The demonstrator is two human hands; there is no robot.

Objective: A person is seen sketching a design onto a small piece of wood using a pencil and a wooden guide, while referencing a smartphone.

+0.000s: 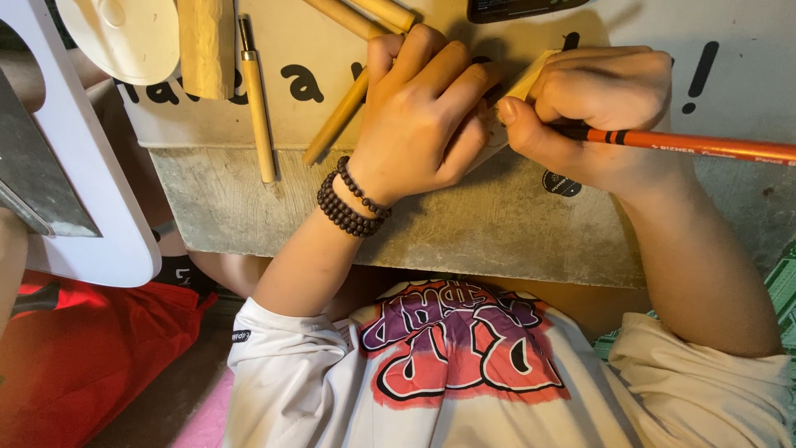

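My left hand [423,116], with a dark bead bracelet [348,203] on the wrist, presses down on a small pale wooden block [531,75] and covers most of it. My right hand [597,108] is closed around an orange pencil [705,145] whose shaft sticks out to the right. The pencil's tip is hidden between the two hands, right at the block. Both hands rest on a cream sheet [307,116] with black lettering, laid over a grey stone slab [497,232].
Several wooden-handled carving tools [257,99] lie on the sheet left of my hands, beside a thick wooden piece [206,46] and a white round lid [124,37]. A white board [91,207] leans at the left. A dark phone edge [514,8] shows at top. Red cloth [83,348] lies below left.
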